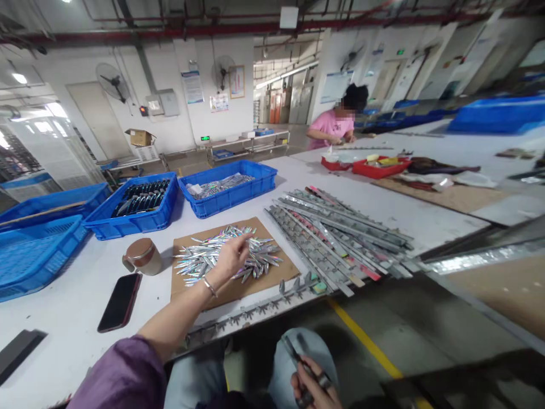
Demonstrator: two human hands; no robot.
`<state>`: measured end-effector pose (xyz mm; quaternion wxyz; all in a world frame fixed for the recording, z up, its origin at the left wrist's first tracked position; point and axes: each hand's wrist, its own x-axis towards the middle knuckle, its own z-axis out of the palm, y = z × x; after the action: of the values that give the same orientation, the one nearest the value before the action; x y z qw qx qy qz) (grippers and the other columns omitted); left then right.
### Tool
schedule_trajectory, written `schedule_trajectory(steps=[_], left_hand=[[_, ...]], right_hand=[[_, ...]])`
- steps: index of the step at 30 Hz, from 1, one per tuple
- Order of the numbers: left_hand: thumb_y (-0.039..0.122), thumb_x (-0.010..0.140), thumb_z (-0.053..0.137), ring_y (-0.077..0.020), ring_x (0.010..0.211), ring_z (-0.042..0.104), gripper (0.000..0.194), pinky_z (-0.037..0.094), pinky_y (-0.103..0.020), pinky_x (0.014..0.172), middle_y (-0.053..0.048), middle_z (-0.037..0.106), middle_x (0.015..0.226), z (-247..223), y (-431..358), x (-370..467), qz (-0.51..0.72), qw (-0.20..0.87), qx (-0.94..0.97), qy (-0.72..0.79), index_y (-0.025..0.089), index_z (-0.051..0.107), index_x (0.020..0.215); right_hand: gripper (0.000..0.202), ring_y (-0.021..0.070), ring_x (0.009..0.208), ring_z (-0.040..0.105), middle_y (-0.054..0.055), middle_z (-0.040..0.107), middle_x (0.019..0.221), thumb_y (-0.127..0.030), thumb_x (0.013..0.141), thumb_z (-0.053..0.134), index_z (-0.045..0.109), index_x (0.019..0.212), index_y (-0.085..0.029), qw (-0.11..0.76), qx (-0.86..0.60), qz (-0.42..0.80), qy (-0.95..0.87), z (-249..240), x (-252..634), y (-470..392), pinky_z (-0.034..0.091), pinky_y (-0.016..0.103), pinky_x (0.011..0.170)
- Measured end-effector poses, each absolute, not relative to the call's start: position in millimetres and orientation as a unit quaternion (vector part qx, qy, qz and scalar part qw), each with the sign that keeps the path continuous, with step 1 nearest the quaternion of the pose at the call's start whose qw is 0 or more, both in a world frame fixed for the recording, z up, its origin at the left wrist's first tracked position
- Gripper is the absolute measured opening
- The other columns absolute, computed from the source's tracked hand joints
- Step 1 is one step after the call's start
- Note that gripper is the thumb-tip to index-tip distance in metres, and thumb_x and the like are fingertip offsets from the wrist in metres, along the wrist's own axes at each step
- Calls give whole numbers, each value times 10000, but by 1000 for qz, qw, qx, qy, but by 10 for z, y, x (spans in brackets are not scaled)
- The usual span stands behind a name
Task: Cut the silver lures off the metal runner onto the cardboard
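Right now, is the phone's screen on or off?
Off: the phone lies flat on the table, its screen dark.

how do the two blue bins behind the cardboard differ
The left bin holds dark pieces lined up in neat rows; the right bin holds shiny holographic pieces in a loose heap. The left bin looks fuller, the right bin shows more bare floor. Both are shallow blue plastic crates standing side by side on the white table.

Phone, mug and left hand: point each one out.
phone [120, 302], head view, middle of its dark screen.
mug [143, 256], head view, on its brown lid.
left hand [232, 257], head view, back of the hand over the shiny pieces.
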<state>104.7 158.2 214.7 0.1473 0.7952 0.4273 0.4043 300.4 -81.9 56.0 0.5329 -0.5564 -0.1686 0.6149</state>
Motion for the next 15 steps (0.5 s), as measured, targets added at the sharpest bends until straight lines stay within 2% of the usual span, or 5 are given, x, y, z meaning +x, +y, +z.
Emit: schedule_trajectory(steps=[4, 6, 9, 12, 15], left_hand=[[343, 863, 657, -192, 808, 679, 280, 535, -315, 761, -71, 727, 885, 2212, 1269, 973, 514, 513, 571, 382, 153, 723, 1057], [361, 771, 781, -188, 848, 682, 375, 534, -314, 789, -71, 727, 931, 2143, 1113, 1009, 508, 614, 491, 351, 160, 703, 1078], [358, 675, 883, -107, 694, 600, 396, 478, -230, 690, -4, 678, 804, 1943, 907, 1123, 517, 593, 488, 377, 168, 696, 968], [480, 820, 751, -90, 620, 502, 331, 414, -218, 604, 4, 638, 759, 1744, 783, 1235, 499, 493, 562, 439, 163, 685, 888], [540, 910, 607, -125, 695, 551, 394, 459, -257, 665, -62, 693, 925, 1635, 742, 1280, 443, 421, 640, 465, 158, 704, 910]], right_hand=[[609, 152, 570, 561, -7, 640, 619, -612, 624, 852, 663, 1037, -206, 583, -516, 596, -197, 935, 2929, -733, 445, 263, 569], [591, 145, 583, 562, -3, 651, 644, -584, 659, 850, 642, 1054, -197, 601, -496, 598, -188, 1065, 2874, -655, 452, 257, 573], [542, 137, 578, 565, 6, 662, 677, -523, 677, 861, 617, 1035, -198, 628, -455, 619, -130, 1176, 2779, -555, 399, 212, 487], [465, 112, 549, 540, 7, 652, 676, -422, 643, 893, 602, 936, -208, 631, -402, 662, -49, 1215, 2720, -497, 249, 155, 385], [425, 102, 539, 524, 10, 639, 674, -383, 627, 892, 576, 850, -207, 606, -373, 703, 10, 1218, 2706, -475, 200, 138, 364]])
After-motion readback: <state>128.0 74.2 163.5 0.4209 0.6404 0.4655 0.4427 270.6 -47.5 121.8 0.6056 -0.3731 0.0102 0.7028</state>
